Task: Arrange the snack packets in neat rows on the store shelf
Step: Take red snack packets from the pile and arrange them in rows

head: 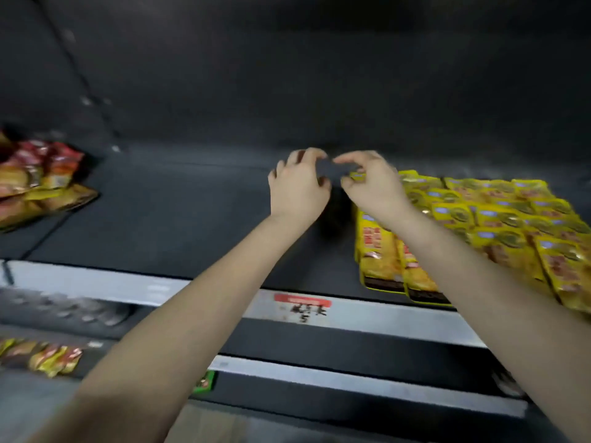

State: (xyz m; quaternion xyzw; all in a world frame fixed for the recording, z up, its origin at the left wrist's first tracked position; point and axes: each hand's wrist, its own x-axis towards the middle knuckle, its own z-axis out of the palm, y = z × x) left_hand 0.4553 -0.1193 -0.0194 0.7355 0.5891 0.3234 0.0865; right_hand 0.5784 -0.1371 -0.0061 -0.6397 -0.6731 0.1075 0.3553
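Yellow snack packets [499, 219] lie in overlapping rows on the right of the shelf [179, 212]. We judge them light, soft and slick, best pinched at the top seam. Left hand [299, 187]: fingers half-curled, holding nothing. Right hand [374, 187] is curled at the rear packet's corner; we cannot tell whether it grips.

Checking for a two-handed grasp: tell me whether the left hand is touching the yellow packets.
Apart. The head view shows a strip of dark shelf between the left hand and the yellow packets.
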